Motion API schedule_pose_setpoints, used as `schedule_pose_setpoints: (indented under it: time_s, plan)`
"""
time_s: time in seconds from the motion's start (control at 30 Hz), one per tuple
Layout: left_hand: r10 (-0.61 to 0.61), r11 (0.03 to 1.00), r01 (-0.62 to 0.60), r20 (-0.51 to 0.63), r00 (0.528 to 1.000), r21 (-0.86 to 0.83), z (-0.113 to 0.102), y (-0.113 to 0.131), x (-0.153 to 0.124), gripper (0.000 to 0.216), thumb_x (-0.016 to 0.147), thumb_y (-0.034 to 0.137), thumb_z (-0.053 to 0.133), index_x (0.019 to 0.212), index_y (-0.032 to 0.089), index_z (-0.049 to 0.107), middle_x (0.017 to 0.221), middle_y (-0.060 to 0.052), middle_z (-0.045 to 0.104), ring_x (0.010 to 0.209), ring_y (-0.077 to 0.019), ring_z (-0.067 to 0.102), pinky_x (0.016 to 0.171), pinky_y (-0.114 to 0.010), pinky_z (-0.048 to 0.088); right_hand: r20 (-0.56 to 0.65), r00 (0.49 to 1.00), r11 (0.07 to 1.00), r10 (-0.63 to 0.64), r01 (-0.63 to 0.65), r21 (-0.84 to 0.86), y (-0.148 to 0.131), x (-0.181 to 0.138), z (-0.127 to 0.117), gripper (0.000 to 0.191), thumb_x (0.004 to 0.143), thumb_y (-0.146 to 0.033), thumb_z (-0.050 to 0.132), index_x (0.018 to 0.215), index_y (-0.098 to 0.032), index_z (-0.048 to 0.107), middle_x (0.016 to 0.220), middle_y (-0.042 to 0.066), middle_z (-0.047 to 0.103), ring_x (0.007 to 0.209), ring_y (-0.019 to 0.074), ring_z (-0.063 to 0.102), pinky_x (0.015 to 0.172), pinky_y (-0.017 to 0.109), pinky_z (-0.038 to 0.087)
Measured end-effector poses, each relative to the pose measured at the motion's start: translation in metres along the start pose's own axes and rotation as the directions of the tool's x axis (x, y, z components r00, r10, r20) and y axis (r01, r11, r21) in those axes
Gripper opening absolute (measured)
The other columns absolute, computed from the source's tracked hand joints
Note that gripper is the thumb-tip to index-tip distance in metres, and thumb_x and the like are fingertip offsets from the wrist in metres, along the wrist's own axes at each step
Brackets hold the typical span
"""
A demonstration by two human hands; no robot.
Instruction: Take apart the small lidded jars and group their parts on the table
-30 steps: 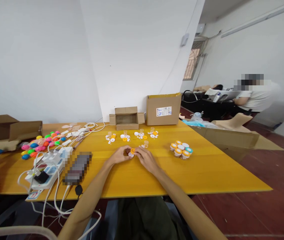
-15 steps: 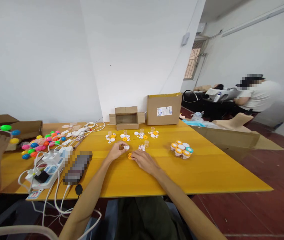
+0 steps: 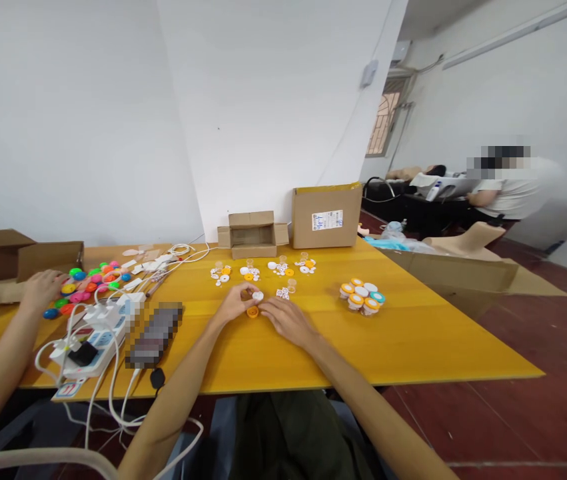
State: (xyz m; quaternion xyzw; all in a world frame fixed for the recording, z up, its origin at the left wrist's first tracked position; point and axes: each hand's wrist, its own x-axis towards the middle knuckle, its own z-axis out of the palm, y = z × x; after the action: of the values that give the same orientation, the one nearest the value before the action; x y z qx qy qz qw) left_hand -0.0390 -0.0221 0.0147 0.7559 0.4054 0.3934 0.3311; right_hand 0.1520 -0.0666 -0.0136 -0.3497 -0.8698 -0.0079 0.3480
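My left hand (image 3: 234, 303) pinches a small white round cap (image 3: 258, 296) between thumb and fingers. My right hand (image 3: 286, 319) is closed, its fingertips right beside that cap; whatever they grip is hidden. Just below the two hands an orange ring-shaped lid (image 3: 252, 312) lies on the table. Beyond my right hand are a few white pieces with red markings (image 3: 282, 293) and a clear little jar (image 3: 292, 286). Farther back, several small groups of parts, with clear jars, white discs (image 3: 306, 270) and orange lids (image 3: 289, 272), lie in a row.
Finished-looking jars with coloured lids (image 3: 362, 293) cluster at right. An open small carton (image 3: 253, 235) and a closed box (image 3: 327, 217) stand behind. Left are a power strip (image 3: 108, 340), a phone (image 3: 156, 333), cables, and colourful balls (image 3: 80, 293) at another person's hand (image 3: 43, 290).
My right hand has left the orange lid and come up to the white cap. The lid now lies slightly farther left. The other person's hand has lowered to the ball pile.
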Motion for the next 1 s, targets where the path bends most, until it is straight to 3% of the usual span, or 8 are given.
schedule_pose_setpoints:
  time_s: [0.13, 0.27, 0.5, 0.73, 1.0]
  plan:
    - [-0.004, 1.0, 0.004, 0.032, 0.999, -0.023, 0.004, 0.005, -0.003, 0.014, 0.072, 0.023, 0.073, 0.085, 0.018, 0.071, 0.083, -0.002, 0.07, 0.082, -0.0165, 0.062, 0.078, -0.028, 0.048, -0.111, 0.981, 0.986, 0.157, -0.162, -0.035, 0.003, -0.001, 0.0, 0.025, 0.095, -0.017, 0.044, 0.099, -0.025, 0.067, 0.092, 0.006, 0.069, 0.085, 0.0211, 0.064, 0.073, 0.031, 0.05]
    - [-0.035, 0.996, 0.043, 0.103, 0.994, -0.076, 0.011, 0.008, -0.005, 0.018, 0.071, 0.028, 0.076, 0.085, 0.018, 0.07, 0.078, -0.001, 0.069, 0.073, -0.0145, 0.06, 0.07, -0.026, 0.048, -0.139, 0.962, 0.97, 0.236, -0.241, -0.019, 0.005, 0.0, 0.001, 0.023, 0.094, -0.016, 0.046, 0.095, -0.025, 0.066, 0.09, 0.005, 0.067, 0.083, 0.0203, 0.064, 0.069, 0.03, 0.048]
    - [-0.047, 0.991, 0.071, 0.2, 0.979, -0.116, 0.016, 0.006, -0.006, 0.026, 0.072, 0.038, 0.076, 0.086, 0.017, 0.068, 0.078, -0.001, 0.068, 0.071, -0.0132, 0.058, 0.07, -0.025, 0.048, -0.08, 0.969, 0.972, 0.234, -0.234, 0.017, 0.007, 0.0, 0.003, 0.02, 0.091, -0.012, 0.051, 0.09, -0.025, 0.066, 0.095, 0.004, 0.063, 0.085, 0.0171, 0.061, 0.071, 0.026, 0.046]
    - [-0.039, 0.995, 0.059, 0.226, 0.973, -0.084, 0.011, 0.009, -0.007, 0.023, 0.071, 0.033, 0.076, 0.087, 0.018, 0.07, 0.081, -0.001, 0.069, 0.075, -0.0147, 0.059, 0.076, -0.027, 0.048, -0.027, 0.975, 0.974, 0.218, -0.216, 0.059, 0.008, -0.001, 0.001, 0.018, 0.09, -0.012, 0.053, 0.089, -0.024, 0.067, 0.099, 0.005, 0.062, 0.089, 0.0178, 0.061, 0.075, 0.028, 0.047]
    - [-0.096, 0.988, 0.121, 0.23, 0.968, -0.096, 0.006, 0.005, -0.005, 0.024, 0.069, 0.031, 0.076, 0.088, 0.016, 0.072, 0.074, -0.001, 0.067, 0.064, -0.0122, 0.056, 0.063, -0.025, 0.047, -0.025, 0.975, 0.97, 0.222, -0.219, 0.108, 0.009, 0.0, 0.002, 0.017, 0.087, -0.01, 0.054, 0.086, -0.023, 0.065, 0.097, 0.005, 0.061, 0.087, 0.0178, 0.061, 0.076, 0.029, 0.048]
